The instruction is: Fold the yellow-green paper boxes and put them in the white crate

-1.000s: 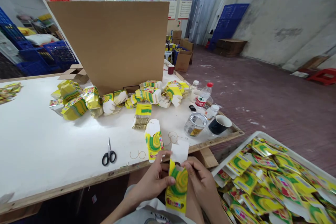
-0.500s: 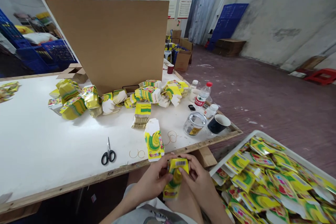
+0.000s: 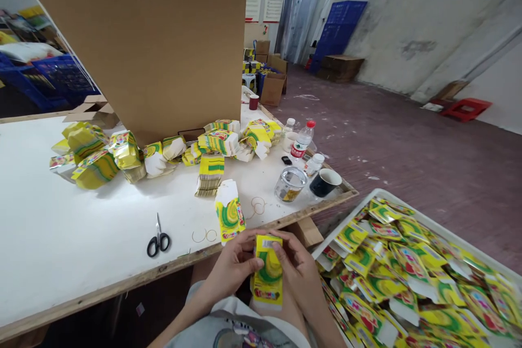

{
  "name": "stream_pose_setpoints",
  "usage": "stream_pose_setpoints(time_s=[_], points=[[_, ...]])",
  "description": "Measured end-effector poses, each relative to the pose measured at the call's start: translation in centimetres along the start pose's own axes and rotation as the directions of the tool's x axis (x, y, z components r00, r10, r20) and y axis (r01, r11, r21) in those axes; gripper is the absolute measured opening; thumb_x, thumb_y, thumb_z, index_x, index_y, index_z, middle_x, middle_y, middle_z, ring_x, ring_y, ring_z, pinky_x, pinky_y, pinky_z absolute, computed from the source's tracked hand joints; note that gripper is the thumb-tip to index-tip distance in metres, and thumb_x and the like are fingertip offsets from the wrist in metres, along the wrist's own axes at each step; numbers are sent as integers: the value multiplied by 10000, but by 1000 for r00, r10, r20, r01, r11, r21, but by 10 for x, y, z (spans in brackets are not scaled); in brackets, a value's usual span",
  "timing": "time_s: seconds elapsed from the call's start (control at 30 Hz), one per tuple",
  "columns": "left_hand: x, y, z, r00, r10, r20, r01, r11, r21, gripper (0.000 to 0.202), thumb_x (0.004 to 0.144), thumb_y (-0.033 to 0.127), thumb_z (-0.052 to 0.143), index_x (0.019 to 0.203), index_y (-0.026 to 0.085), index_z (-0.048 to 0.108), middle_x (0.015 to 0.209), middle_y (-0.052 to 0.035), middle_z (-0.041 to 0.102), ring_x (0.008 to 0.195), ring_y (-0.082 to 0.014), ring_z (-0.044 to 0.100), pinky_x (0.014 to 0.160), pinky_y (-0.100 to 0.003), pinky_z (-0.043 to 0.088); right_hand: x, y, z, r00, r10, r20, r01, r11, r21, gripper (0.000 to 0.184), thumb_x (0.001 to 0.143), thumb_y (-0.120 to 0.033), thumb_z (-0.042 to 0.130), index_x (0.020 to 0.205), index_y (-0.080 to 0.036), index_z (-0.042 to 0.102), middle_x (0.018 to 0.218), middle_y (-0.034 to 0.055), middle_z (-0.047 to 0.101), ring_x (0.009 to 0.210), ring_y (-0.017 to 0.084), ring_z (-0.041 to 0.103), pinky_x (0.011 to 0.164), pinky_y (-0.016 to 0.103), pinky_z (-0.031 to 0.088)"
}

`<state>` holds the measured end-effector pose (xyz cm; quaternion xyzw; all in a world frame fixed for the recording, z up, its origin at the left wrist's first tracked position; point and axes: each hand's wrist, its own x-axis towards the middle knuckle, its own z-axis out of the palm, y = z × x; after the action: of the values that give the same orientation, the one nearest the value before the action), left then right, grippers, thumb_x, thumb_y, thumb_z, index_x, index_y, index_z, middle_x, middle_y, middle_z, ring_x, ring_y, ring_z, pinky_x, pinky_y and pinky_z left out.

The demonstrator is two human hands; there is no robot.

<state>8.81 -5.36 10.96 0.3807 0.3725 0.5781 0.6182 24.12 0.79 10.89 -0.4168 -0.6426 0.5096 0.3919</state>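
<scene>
A small yellow-and-green printed carton [image 3: 269, 274] is held upright over my lap, its barcode end at the top. My left hand [image 3: 236, 263] grips its left edge with thumb and fingers. On the opposite side my right hand [image 3: 296, 261] holds it, the thumb pressed near the barcode. Just beyond, at the table's edge, lies a flat yellow carton [image 3: 229, 212] with a white flap. To my right, a pale tub [image 3: 381, 194] is heaped with similar printed cartons [image 3: 411, 266]. The fingers behind the held carton are partly hidden.
Black-handled scissors [image 3: 158, 239] and rubber bands [image 3: 210, 235] lie on the white table [image 3: 101, 239]. Bundled cartons [image 3: 220, 141] line the base of a large cardboard panel [image 3: 142, 60]. A clear jar [image 3: 291, 185], dark mug [image 3: 325, 183] and bottle [image 3: 303, 141] stand along the right edge.
The view has turned a little to the right, so the table's contents sit further left. The held carton now shows its printed face more squarely; both hands still grip it.
</scene>
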Motion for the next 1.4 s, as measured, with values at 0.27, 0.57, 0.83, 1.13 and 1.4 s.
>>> stream_pose_setpoints(time_s=[0.27,0.57,0.83,1.13,1.4], points=[[5,-22,-38,942,289,-169,-20,553,833,621,802,148,651,1391,250,487,1503,-125,461,1424,-312,350,1173,-579,230,-6,8,-97,948,-231,-220,26,742,-670,445,808,-629,541,869,-251,767,890,129,717,882,347,623,870,536,433],[-1,-19,-79,943,317,-103,0,309,951,286,889,162,563,1113,243,721,1286,-93,673,1249,-266,585,1101,-504,427,1,8,-27,996,83,-40,-91,960,-264,416,768,-607,640,893,-233,773,784,72,754,686,245,655,648,342,522],[-21,-10,-31,828,484,283,-467,315,827,463,908,84,543,1317,297,587,1274,-70,686,1286,-220,552,1128,-435,403,13,10,25,963,251,101,-270,910,316,454,714,-591,734,876,-168,759,737,63,743,653,218,663,653,334,547],[-6,-14,-16,969,87,-232,-93,996,-14,526,831,515,645,1257,207,626,1386,-146,588,1306,-338,504,1105,-503,372,0,9,21,967,241,83,-254,890,378,422,665,-532,804,890,-186,716,770,87,756,743,261,702,717,390,572],[-8,-4,-13,999,43,-17,-45,980,-194,560,709,536,761,1141,183,710,1144,-125,717,1134,-315,614,1007,-413,436,-4,0,27,956,255,143,-292,842,454,317,730,-482,779,872,-210,701,913,82,758,847,251,701,779,365,561]])
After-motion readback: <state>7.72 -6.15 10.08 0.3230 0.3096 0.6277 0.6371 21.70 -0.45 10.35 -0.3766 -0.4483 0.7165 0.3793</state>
